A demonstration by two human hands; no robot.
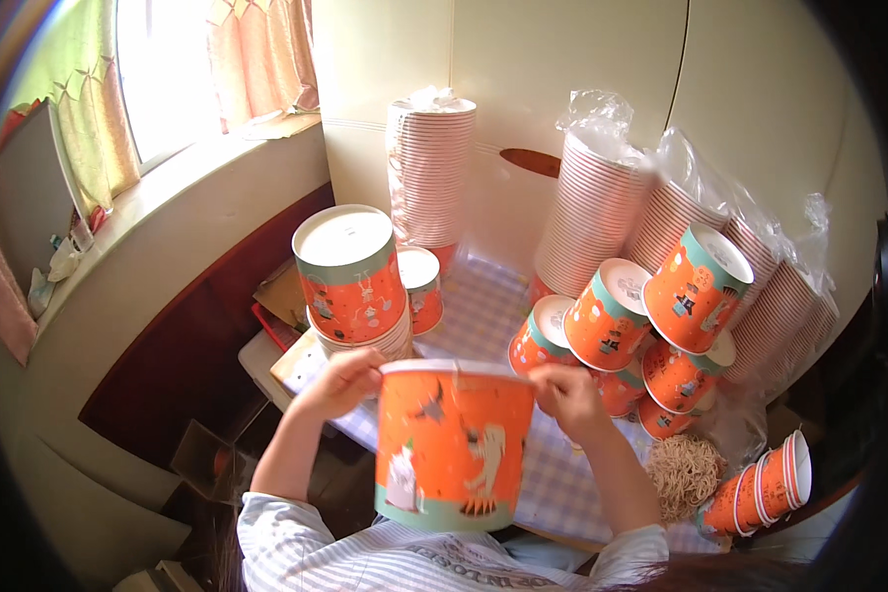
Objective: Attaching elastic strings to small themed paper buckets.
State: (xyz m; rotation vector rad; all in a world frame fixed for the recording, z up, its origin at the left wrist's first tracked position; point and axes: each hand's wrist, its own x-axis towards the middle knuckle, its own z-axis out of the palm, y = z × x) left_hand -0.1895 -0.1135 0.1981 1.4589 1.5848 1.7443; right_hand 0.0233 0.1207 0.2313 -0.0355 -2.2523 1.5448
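Observation:
In front of my chest is a large orange paper bucket with a green band at its base and printed figures on its side. It stands upright, its white rim on top. My left hand pinches the rim at the left side, and my right hand is closed at the rim's right side. Whether my fingers also hold a cord there, I cannot make out. Left of it, an upturned orange and green bucket sits on a stack of buckets, with a smaller upturned bucket behind.
A checked cloth covers the table. On the right are upturned buckets piled up, a heap of beige cords and nested buckets lying tilted. Tall bagged stacks lean by the wall; another stack stands at back left.

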